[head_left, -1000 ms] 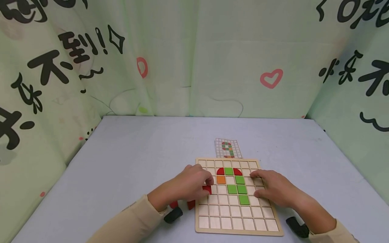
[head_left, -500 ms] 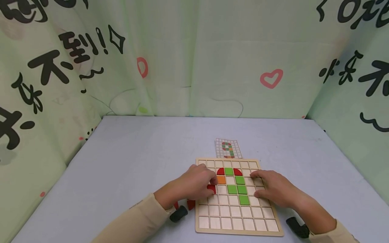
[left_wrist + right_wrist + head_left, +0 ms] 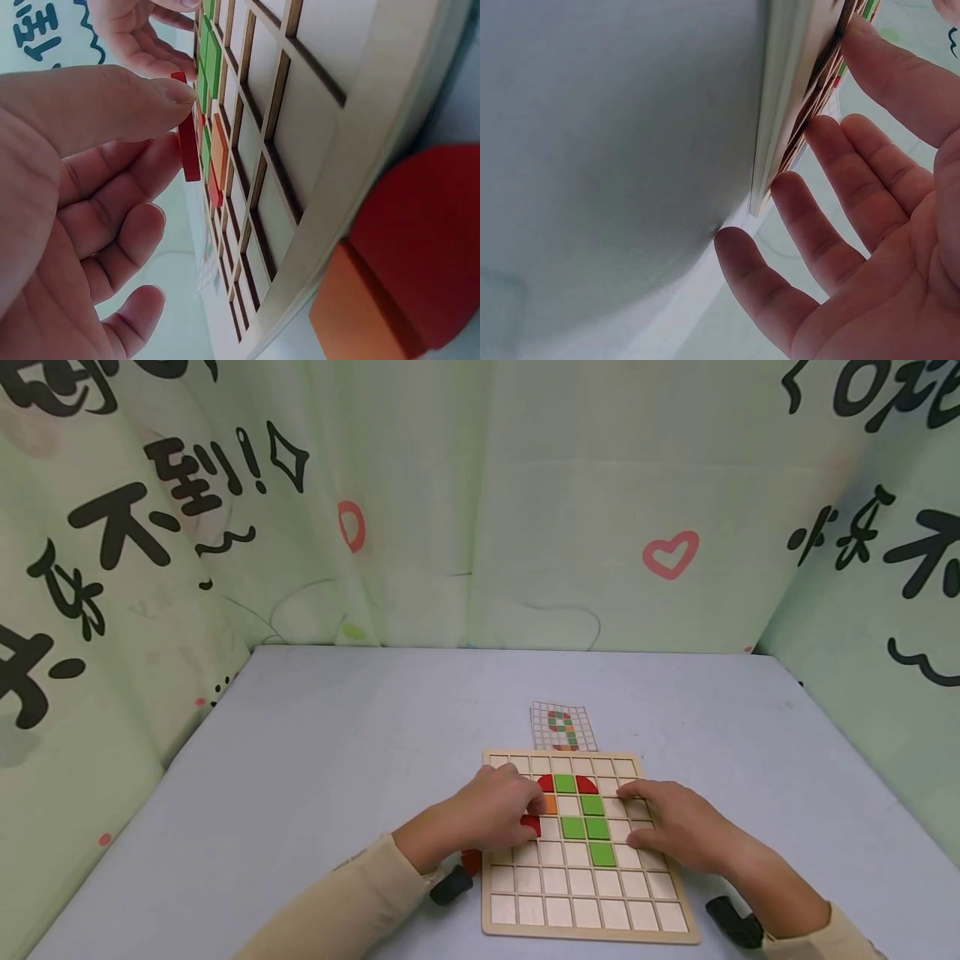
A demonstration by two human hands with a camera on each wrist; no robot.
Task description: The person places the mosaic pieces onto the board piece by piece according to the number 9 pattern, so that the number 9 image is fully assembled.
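My left hand (image 3: 487,810) pinches a red tile (image 3: 189,142) between thumb and fingers, over the left part of the wooden grid board (image 3: 566,911). In the left wrist view the tile stands on edge, close to the board's cells. Set in the board are green tiles (image 3: 602,854), two red rounded tiles (image 3: 587,785) and an orange tile (image 3: 551,804) partly behind my left fingers. On the board's right side rests my right hand (image 3: 693,827), its fingers extended and holding no tile.
Behind the board lies a pattern card (image 3: 564,724) with a small coloured grid. Left of the board, a loose red tile (image 3: 427,247) and an orange tile (image 3: 356,307) lie on the white table (image 3: 337,718). Printed curtains (image 3: 555,527) surround the table.
My left hand has slid to the right across the board with the red tile in its pinch, now partly covering the orange tile. My right hand has stayed in place.
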